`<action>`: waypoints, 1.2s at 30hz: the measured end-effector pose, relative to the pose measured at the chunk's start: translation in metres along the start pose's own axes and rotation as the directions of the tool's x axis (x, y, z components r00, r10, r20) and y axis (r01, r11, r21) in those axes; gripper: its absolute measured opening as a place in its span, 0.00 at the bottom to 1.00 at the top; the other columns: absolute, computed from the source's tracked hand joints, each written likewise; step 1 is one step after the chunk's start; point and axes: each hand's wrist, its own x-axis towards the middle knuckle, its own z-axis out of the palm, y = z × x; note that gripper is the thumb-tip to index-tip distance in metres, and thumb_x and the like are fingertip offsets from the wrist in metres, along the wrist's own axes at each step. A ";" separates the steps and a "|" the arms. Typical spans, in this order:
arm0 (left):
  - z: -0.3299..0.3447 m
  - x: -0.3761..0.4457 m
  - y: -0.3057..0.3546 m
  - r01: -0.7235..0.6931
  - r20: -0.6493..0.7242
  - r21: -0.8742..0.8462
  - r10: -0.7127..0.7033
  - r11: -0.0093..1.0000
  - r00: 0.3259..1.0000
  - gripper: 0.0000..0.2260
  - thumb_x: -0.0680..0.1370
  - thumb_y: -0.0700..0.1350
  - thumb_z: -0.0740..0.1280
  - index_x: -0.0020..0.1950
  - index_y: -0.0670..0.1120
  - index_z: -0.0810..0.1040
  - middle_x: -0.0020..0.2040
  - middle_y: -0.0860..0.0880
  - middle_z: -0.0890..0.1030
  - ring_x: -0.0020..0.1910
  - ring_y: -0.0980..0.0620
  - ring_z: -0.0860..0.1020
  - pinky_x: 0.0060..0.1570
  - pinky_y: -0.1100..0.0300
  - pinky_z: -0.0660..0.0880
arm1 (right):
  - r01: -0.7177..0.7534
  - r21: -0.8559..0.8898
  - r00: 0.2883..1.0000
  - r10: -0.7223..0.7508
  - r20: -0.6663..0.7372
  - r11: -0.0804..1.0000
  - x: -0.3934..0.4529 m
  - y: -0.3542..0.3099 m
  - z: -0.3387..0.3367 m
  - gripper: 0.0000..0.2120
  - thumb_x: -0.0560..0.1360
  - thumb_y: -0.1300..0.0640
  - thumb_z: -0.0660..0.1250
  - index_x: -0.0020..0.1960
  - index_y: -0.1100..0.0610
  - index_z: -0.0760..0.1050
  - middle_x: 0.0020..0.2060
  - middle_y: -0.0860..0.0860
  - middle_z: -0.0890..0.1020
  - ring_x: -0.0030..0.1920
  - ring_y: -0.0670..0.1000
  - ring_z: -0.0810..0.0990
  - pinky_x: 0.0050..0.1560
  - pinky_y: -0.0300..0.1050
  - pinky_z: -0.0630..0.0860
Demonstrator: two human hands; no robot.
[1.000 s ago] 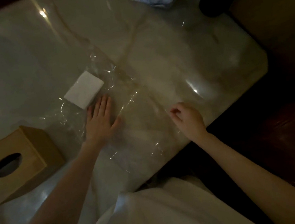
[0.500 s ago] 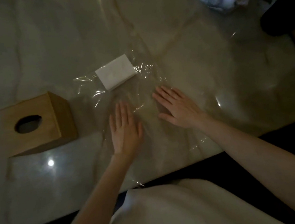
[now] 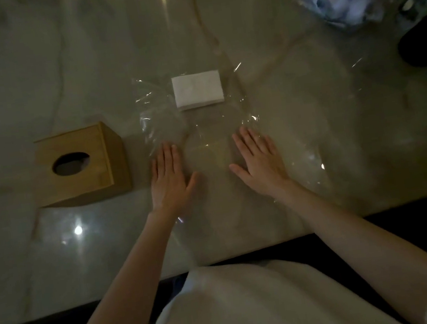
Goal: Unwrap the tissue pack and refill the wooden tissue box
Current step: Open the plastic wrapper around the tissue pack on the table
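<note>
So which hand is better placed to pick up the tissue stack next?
Probably the left hand. It lies flat on the plastic wrap, between the tissue stack and the wooden box, so it could carry the stack across. The right hand is farther from the box.

Your crumpled packet [image 3: 340, 1] at the far right is too blurred to identify. The dark object [image 3: 426, 46] is cut off by the right edge, and the wooden box's opening [image 3: 70, 163] hides its contents.
</note>
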 end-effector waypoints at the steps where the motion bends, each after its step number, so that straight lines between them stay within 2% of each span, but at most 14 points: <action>1: -0.003 0.003 -0.003 -0.014 0.016 0.004 0.014 1.000 1.000 0.34 0.78 0.56 0.56 0.74 0.40 0.44 0.76 0.40 0.46 0.75 0.45 0.43 0.72 0.51 0.39 | -0.007 0.009 1.000 0.007 -0.005 1.000 0.001 -0.001 -0.001 0.33 0.76 0.40 0.50 0.75 0.52 0.44 0.76 0.51 0.48 0.76 0.50 0.44 0.73 0.51 0.41; 5: -0.018 0.011 -0.006 -0.020 0.070 -0.009 0.020 1.000 0.997 0.32 0.78 0.56 0.55 0.74 0.41 0.45 0.77 0.42 0.45 0.75 0.46 0.42 0.72 0.53 0.40 | -0.009 0.074 1.000 0.011 -0.018 0.997 0.009 -0.002 -0.012 0.31 0.75 0.43 0.56 0.74 0.53 0.53 0.75 0.53 0.55 0.75 0.53 0.52 0.73 0.56 0.46; 7: -0.030 0.015 -0.003 0.001 0.054 -0.044 0.001 0.999 0.999 0.27 0.78 0.53 0.57 0.73 0.42 0.54 0.76 0.43 0.53 0.75 0.45 0.50 0.72 0.51 0.50 | -0.010 0.131 0.999 0.016 -0.049 0.991 0.016 -0.001 -0.022 0.26 0.75 0.47 0.59 0.70 0.55 0.62 0.72 0.53 0.64 0.72 0.54 0.60 0.72 0.56 0.51; 9: -0.046 0.024 -0.003 0.020 0.002 -0.110 -0.020 0.994 1.000 0.21 0.78 0.49 0.59 0.68 0.42 0.63 0.72 0.41 0.62 0.70 0.43 0.59 0.66 0.49 0.60 | 0.002 0.239 0.992 0.028 -0.123 0.971 0.024 0.002 -0.037 0.19 0.74 0.53 0.62 0.63 0.59 0.71 0.65 0.56 0.74 0.65 0.57 0.70 0.67 0.52 0.61; 12: -0.070 0.044 -0.011 -0.009 -0.030 -0.055 0.007 0.998 1.000 0.17 0.77 0.44 0.59 0.64 0.40 0.69 0.67 0.39 0.67 0.65 0.40 0.64 0.60 0.49 0.64 | -0.006 0.325 0.960 0.097 -0.264 0.946 0.038 0.007 -0.059 0.14 0.72 0.61 0.64 0.57 0.62 0.75 0.54 0.60 0.80 0.56 0.60 0.75 0.57 0.50 0.68; 16: -0.090 0.075 -0.018 0.190 -0.100 -0.339 -0.236 0.921 0.967 0.18 0.77 0.43 0.59 0.66 0.38 0.66 0.66 0.36 0.67 0.63 0.37 0.68 0.59 0.48 0.66 | -0.113 0.406 0.934 0.236 -0.268 0.907 0.066 0.020 -0.072 0.16 0.72 0.64 0.63 0.59 0.63 0.73 0.56 0.62 0.78 0.58 0.61 0.74 0.58 0.50 0.67; 18: -0.092 0.091 -0.020 0.258 -0.053 -0.418 -0.306 0.871 0.950 0.20 0.78 0.42 0.59 0.68 0.38 0.63 0.67 0.34 0.65 0.65 0.36 0.65 0.62 0.48 0.63 | -0.212 0.558 0.914 0.365 -0.177 0.802 0.082 0.026 -0.073 0.17 0.72 0.64 0.63 0.61 0.64 0.71 0.58 0.62 0.77 0.59 0.61 0.74 0.59 0.49 0.68; 21: -0.093 0.113 -0.030 0.338 0.018 -0.489 -0.378 0.804 0.926 0.23 0.77 0.42 0.59 0.71 0.38 0.59 0.68 0.34 0.66 0.67 0.37 0.64 0.65 0.49 0.62 | -0.347 0.820 0.830 0.557 0.042 0.454 0.098 0.027 -0.073 0.18 0.73 0.63 0.64 0.62 0.64 0.70 0.59 0.62 0.77 0.56 0.57 0.76 0.55 0.45 0.69; 23: -0.093 0.124 -0.035 0.354 0.021 -0.521 -0.403 0.776 0.915 0.23 0.77 0.41 0.59 0.71 0.38 0.59 0.67 0.36 0.69 0.65 0.39 0.68 0.63 0.49 0.65 | -0.368 0.884 0.787 0.603 0.132 0.287 0.109 0.028 -0.073 0.17 0.73 0.64 0.64 0.61 0.65 0.70 0.58 0.62 0.78 0.52 0.57 0.78 0.52 0.47 0.72; 26: -0.091 0.134 -0.036 0.321 -0.007 -0.531 -0.383 0.784 0.924 0.22 0.77 0.40 0.60 0.70 0.39 0.61 0.64 0.38 0.73 0.61 0.41 0.72 0.58 0.52 0.67 | -0.373 0.921 0.768 0.593 0.241 0.109 0.121 0.026 -0.076 0.15 0.72 0.66 0.64 0.58 0.67 0.73 0.43 0.59 0.80 0.33 0.48 0.77 0.34 0.40 0.74; 28: -0.090 0.140 -0.036 0.355 0.013 -0.598 -0.435 0.719 0.900 0.22 0.76 0.42 0.61 0.69 0.41 0.63 0.60 0.41 0.77 0.59 0.44 0.74 0.53 0.58 0.68 | -0.371 0.928 0.769 0.552 0.322 -0.026 0.127 0.024 -0.078 0.09 0.72 0.67 0.65 0.51 0.66 0.76 0.34 0.56 0.78 0.25 0.46 0.77 0.25 0.36 0.73; 30: -0.088 0.148 -0.037 0.430 0.065 -0.671 -0.530 0.603 0.845 0.22 0.74 0.44 0.64 0.68 0.43 0.66 0.59 0.42 0.79 0.58 0.44 0.76 0.53 0.59 0.69 | -0.391 0.917 0.768 0.523 0.370 -0.075 0.131 0.023 -0.078 0.02 0.72 0.65 0.66 0.41 0.60 0.77 0.29 0.53 0.79 0.21 0.45 0.77 0.23 0.35 0.74; 33: -0.086 0.154 -0.041 0.500 0.215 -0.800 -0.619 0.332 0.755 0.19 0.70 0.42 0.69 0.60 0.41 0.75 0.53 0.40 0.81 0.50 0.44 0.79 0.56 0.52 0.75 | -0.414 0.903 0.757 0.509 0.410 -0.113 0.134 0.024 -0.076 0.06 0.72 0.63 0.67 0.37 0.56 0.75 0.21 0.47 0.81 0.21 0.43 0.78 0.23 0.37 0.76; 36: -0.087 0.151 -0.039 0.466 0.218 -0.834 -0.599 0.296 0.771 0.05 0.69 0.40 0.70 0.44 0.43 0.82 0.35 0.48 0.80 0.36 0.51 0.78 0.47 0.55 0.77 | -0.409 0.905 0.763 0.501 0.408 -0.114 0.134 0.025 -0.079 0.05 0.71 0.62 0.68 0.37 0.56 0.76 0.21 0.46 0.81 0.23 0.44 0.79 0.25 0.37 0.77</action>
